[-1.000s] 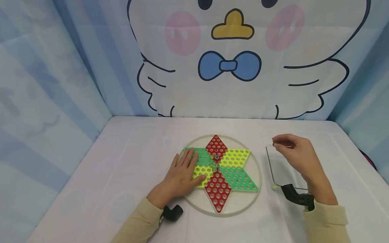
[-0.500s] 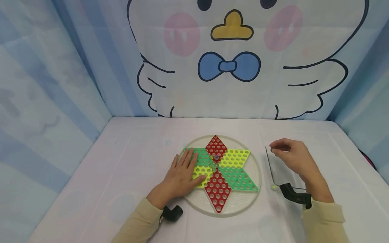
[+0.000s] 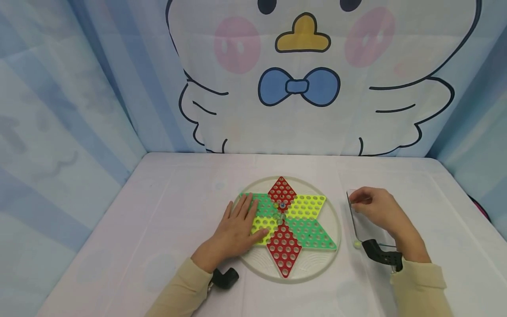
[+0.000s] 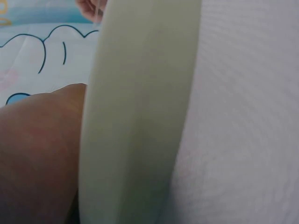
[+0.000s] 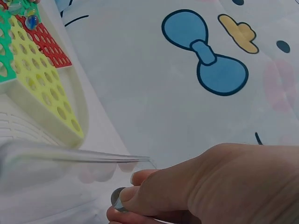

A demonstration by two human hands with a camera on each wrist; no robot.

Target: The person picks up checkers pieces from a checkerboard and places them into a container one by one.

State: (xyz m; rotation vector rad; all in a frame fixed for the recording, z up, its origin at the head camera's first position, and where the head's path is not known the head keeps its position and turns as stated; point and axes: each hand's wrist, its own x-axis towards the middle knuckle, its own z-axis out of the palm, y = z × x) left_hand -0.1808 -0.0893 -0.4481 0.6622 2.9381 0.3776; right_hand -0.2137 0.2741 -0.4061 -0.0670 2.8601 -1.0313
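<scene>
My left hand (image 3: 237, 231) lies with fingers spread on the left side of a round Chinese checkers board (image 3: 334, 226), over its green and yellow parts. In the left wrist view, the board's pale rim (image 4: 135, 116) stands close beside that hand. My right hand (image 3: 378, 209) is at the left edge of a clear box (image 3: 354, 222). Between its thumb and fingers it pinches a glass marble (image 5: 117, 198), seen in the right wrist view. Several marbles (image 3: 281, 216) sit near the middle of the board. How many lie inside the box is hidden.
A small yellow-green round thing (image 3: 357, 244) is by the near left corner of the box. White cloth covers the table (image 3: 158, 211). Behind it hangs a curtain (image 3: 301, 127) with a cartoon bird, and blue curtains (image 3: 59, 132) close off both sides.
My right hand has moved slightly left and down, closer to the near side of the box, keeping its fingers pinched. The left hand stays put on the board.
</scene>
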